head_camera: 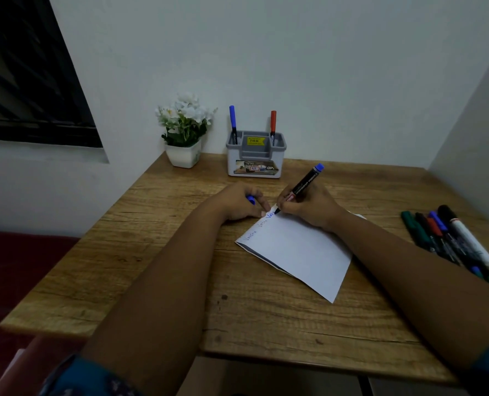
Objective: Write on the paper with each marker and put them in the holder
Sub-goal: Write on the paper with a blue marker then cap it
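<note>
The right hand (309, 205) held a blue marker (304, 184) in a writing grip, tip on the paper's (300, 250) top edge. The left hand (239, 202), grip closed around the cap (251, 199), pinned the sheet against sliding. Holder (256, 155) stood behind.

Looks like a home study corner: a small wooden desk (140, 252) pushed against plain white walls (294, 67), a potted white flower plant (184, 130), a grey marker holder (256, 155) with 2 markers, a dark window (23, 81) and a red cushioned seat (14, 267) alongside.
</note>
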The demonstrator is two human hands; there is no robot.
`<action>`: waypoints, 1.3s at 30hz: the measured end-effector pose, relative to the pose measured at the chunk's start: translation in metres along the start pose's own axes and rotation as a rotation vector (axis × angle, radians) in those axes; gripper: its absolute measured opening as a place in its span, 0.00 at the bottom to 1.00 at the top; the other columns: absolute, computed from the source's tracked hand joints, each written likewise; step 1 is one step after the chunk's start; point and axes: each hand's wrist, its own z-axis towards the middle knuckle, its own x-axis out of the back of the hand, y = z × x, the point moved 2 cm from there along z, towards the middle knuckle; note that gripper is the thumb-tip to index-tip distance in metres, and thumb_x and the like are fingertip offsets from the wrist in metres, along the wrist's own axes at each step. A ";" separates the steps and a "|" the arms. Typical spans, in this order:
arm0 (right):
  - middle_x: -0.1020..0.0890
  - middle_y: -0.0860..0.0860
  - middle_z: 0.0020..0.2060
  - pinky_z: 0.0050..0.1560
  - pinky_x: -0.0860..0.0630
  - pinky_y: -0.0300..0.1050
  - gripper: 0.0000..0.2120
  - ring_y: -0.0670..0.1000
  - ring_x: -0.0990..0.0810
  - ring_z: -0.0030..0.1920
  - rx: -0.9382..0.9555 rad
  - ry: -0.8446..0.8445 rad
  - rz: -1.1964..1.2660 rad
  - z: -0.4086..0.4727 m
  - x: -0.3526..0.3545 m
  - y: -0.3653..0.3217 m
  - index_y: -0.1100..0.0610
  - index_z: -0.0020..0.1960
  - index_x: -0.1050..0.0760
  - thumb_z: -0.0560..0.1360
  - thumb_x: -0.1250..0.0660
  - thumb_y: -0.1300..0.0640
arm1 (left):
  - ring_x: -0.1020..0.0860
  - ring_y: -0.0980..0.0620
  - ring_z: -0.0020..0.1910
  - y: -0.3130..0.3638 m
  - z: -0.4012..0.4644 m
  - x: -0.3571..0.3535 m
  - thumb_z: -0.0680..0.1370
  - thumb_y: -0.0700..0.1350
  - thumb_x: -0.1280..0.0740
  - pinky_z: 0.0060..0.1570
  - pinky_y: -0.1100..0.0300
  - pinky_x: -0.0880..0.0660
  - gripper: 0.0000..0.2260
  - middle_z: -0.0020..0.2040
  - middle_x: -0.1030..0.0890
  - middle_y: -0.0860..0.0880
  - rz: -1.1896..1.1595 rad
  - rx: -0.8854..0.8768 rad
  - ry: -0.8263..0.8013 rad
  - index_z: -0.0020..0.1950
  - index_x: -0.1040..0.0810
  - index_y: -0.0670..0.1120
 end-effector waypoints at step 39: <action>0.23 0.51 0.32 0.29 0.28 0.40 0.08 0.46 0.27 0.26 -0.161 0.249 0.589 0.001 0.022 -0.018 0.57 0.46 0.26 0.74 0.27 0.61 | 0.27 0.56 0.41 0.003 -0.004 0.002 0.72 0.62 0.30 0.37 0.61 0.32 0.18 0.44 0.25 0.53 -0.313 0.163 0.166 0.51 0.22 0.50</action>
